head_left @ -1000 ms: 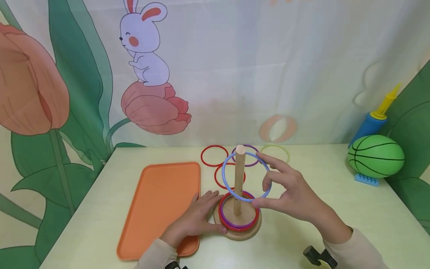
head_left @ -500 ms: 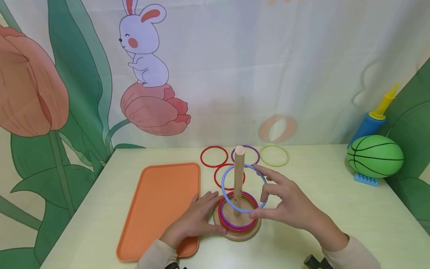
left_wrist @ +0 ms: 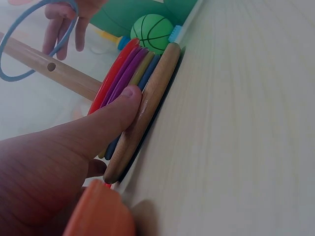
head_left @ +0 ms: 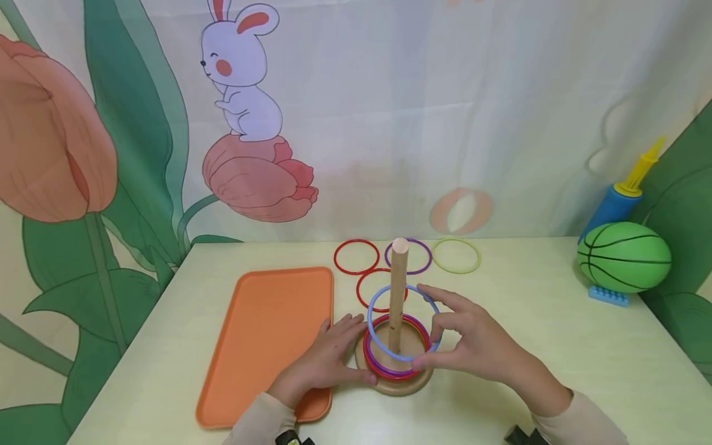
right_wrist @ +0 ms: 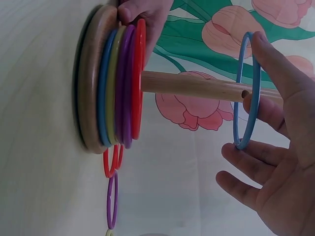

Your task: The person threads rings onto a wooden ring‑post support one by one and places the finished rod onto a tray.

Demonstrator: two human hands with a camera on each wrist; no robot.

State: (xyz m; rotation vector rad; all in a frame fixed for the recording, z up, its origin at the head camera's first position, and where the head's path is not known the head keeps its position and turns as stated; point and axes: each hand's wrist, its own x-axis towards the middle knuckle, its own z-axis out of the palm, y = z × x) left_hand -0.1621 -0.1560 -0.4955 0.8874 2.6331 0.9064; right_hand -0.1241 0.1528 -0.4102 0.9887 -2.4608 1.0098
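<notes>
Blue ring (right_wrist: 256, 83) round peg (head_left: 397, 278), right fingers (head_left: 447, 300) pinching; left fingers (head_left: 349, 329) gripping base (head_left: 397, 389); loose rings (head_left: 335, 257) behind.

A blue ring (right_wrist: 256, 91) encircles the upright wooden post (head_left: 398, 278), above the red, purple, yellow and blue rings (right_wrist: 120, 88) stacked on its round base (head_left: 397, 389).

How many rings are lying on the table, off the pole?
4: back-left red ring, nearer red ring, purple ring behind the pole, yellow-green ring to its right.
</notes>
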